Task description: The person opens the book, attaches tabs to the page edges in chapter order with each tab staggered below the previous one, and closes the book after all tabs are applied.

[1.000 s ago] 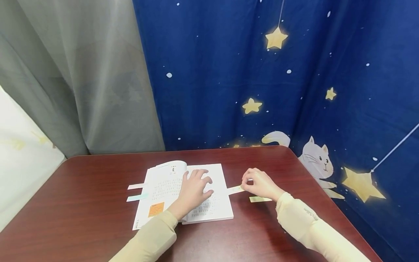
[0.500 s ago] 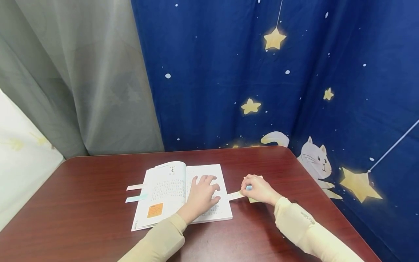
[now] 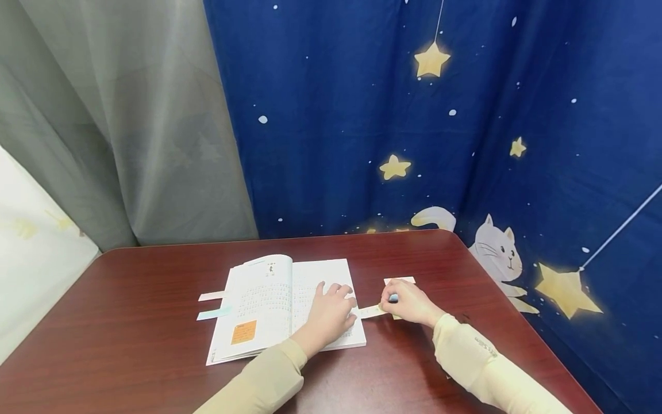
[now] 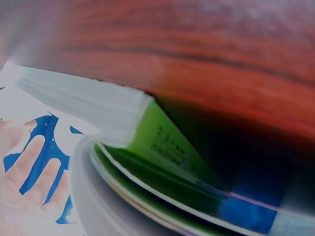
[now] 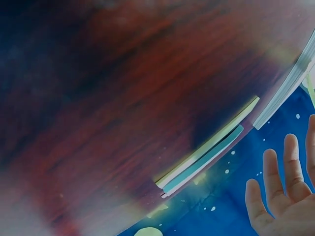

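Note:
An open book (image 3: 264, 296) lies on the table, its left pages bowed up near the fold. My left hand (image 3: 331, 316) rests on the right page with its fingers spread, fingertips near the outer edge. A pale sticky index tab (image 3: 369, 312) sticks out past that edge, and my right hand (image 3: 411, 302) pinches its outer end between thumb and fingers. Pads of sticky index tabs (image 3: 399, 280) lie partly hidden under and behind the right hand. In the right wrist view, a yellow pad (image 5: 209, 142) and a blue pad (image 5: 204, 158) lie side by side near the book.
A pink tab (image 3: 211, 296) and a light blue tab (image 3: 209, 315) stick out of the book's left side. An orange square (image 3: 243, 332) is on the left page. A grey curtain (image 3: 176, 126) and a blue star-patterned curtain (image 3: 331, 115) hang behind the table (image 3: 129, 322).
My left hand has slid right across the page toward its outer edge. My right hand has shifted slightly nearer, still pinching the tab, and more of the pads behind it shows.

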The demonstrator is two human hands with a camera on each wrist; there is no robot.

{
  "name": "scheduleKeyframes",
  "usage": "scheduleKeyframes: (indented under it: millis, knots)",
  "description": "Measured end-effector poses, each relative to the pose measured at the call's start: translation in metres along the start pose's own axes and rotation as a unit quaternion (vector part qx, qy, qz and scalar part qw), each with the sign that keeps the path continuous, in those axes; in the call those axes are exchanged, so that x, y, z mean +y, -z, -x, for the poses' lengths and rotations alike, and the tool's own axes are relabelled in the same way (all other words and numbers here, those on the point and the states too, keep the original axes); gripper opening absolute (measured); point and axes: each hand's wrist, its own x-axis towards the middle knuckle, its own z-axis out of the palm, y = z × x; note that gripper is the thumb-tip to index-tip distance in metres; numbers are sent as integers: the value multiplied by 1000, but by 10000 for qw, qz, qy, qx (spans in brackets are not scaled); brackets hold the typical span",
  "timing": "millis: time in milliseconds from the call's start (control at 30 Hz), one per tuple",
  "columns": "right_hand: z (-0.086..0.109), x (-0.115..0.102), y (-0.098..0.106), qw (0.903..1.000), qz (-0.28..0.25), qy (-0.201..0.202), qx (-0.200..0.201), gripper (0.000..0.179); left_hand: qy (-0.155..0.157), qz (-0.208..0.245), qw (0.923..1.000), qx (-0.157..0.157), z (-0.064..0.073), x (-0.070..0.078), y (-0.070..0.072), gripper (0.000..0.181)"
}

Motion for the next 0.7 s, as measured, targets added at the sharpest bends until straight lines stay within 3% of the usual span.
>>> scheduleKeyframes:
  millis: [333,533,700]
  knots:
    - [1,3,-5,9997,138,163,132,14,-249,-393,9988,-135,1,4,-3,15]
    - [1,3,-6,9994,234,198,136,13,-743,-528,9945,-518,5,6,-6,14]
    - [1,3,-6,9994,262,175,107,12,-825,-531,9930,-661,6,5,-8,16]
